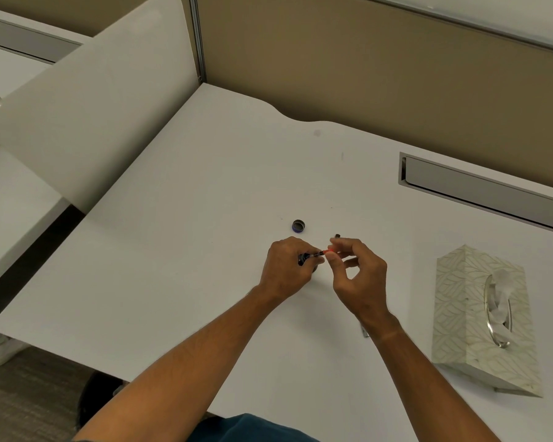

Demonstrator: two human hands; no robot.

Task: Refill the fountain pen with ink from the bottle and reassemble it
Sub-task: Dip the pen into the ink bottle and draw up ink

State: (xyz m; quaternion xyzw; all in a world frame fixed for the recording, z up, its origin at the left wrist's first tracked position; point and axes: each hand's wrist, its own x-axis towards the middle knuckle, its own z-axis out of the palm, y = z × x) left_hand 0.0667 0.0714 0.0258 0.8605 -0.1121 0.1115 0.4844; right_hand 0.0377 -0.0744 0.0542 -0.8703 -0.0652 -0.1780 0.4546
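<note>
1. A white table (205,193) fills an office cubicle, with tan partition walls behind it and a white curved divider (87,100) on the left.
2. A grey cable tray (479,189) is set into the table at the far right.
3. A patterned tissue box (482,317) lies near the right edge, a tissue poking from its slot.
4. A small round bottle cap (299,225), dark with a blue rim, lies open side up on the table just beyond the hands.
5. The left hand (284,269) has its fingers curled round a dark pen section (307,257), so its grip is closed on that part.
6. The right hand (355,269) pinches a small red-tipped piece (329,250) between thumb and forefinger; its grip is pressed on that piece, the other fingers loosely curled.
7. The pen section and the red-tipped piece meet end to end between the two hands, held just above the table.
8. A small dark object (337,235) shows just behind the right fingertips; what it is cannot be told.
</note>
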